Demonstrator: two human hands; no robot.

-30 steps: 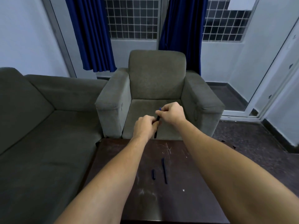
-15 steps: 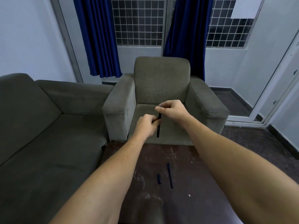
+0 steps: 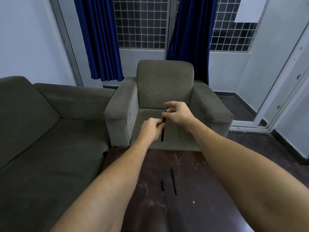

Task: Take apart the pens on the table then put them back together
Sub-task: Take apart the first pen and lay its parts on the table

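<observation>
A dark pen barrel (image 3: 163, 131) stands nearly upright in the air above the far edge of the table. My left hand (image 3: 151, 130) grips its middle. My right hand (image 3: 178, 113) pinches a small blue piece (image 3: 165, 110) at the barrel's top end; whether that piece is still joined to the barrel I cannot tell. On the dark wooden table (image 3: 200, 190) lie a slim dark pen part (image 3: 173, 181) and, just left of it, a short dark cap (image 3: 162, 185).
A grey armchair (image 3: 165, 91) faces me beyond the table. A grey sofa (image 3: 41, 131) runs along the left. Blue curtains (image 3: 100, 39) hang over barred windows. A glass door (image 3: 284, 81) is at the right. The tabletop is scratched and speckled.
My right hand has lifted slightly at the barrel's top, and the blue piece now shows between its fingers. The camera has tilted, so everything sits lower in the frame.
</observation>
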